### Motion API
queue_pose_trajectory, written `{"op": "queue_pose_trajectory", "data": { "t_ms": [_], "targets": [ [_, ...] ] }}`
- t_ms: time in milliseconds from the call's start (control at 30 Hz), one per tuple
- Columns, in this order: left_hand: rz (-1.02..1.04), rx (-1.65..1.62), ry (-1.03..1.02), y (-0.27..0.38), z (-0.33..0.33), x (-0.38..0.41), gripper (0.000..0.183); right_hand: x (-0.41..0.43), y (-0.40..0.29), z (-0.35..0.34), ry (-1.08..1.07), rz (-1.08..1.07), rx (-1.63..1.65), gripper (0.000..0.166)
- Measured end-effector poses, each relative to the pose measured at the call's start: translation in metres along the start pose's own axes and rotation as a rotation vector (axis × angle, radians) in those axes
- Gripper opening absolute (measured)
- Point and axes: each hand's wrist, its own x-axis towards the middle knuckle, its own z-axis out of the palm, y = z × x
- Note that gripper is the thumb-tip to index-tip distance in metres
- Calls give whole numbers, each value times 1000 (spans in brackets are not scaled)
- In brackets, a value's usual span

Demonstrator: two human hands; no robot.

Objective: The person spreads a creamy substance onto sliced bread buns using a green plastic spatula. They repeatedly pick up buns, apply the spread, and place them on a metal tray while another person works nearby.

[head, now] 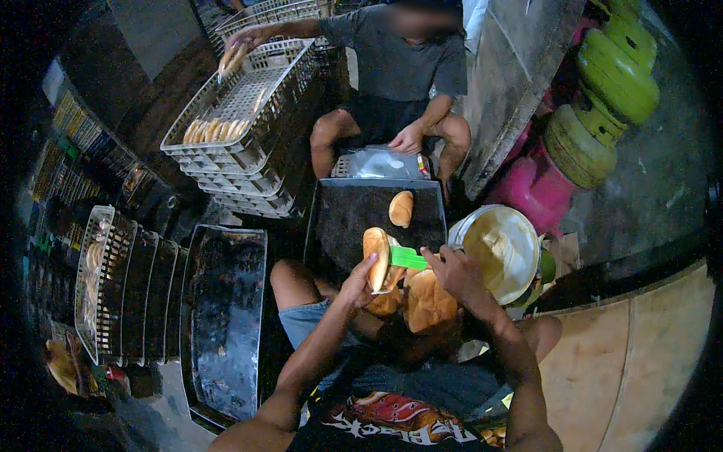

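Observation:
My left hand (357, 285) grips a split bread roll (377, 257), its cut side turned to the right. In my right hand (458, 274) is a green plastic spatula (408, 257), its blade at the roll's opening. Beneath my hands lie a larger browned piece of bread (429, 302) and another roll (384, 303) partly hidden by my left hand. One more bread roll (401, 209) rests on the dark baking tray (350, 212) in front of me. Close to my right hand stands a white bucket (534, 248) with pale yellow cream (500, 248) inside.
Across the tray sits a person (395, 73), one hand over stacked plastic crates (220, 150) holding rolls, the other on clear plastic (378, 164). An empty baking pan (226, 322) and more crates (127, 288) stand left. Green gas cylinders (615, 73) and a pink one (531, 186) are right.

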Motion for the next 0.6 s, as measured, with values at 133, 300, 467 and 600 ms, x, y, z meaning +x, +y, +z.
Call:
{"op": "queue_pose_trajectory", "data": {
  "t_ms": [133,300,467,600],
  "targets": [
    [98,79,145,-2,-38,22,43,-13,-22,-2,230,-117,-136,38],
    [210,26,66,19,-47,58,40,-57,20,-10,67,209,81,48],
    [638,503,40,36,-124,139,52,-88,63,-2,229,393,197,48],
    [223,2212,660,9,-188,176,65,-83,65,14,188,464,359,39]
  ]
}}
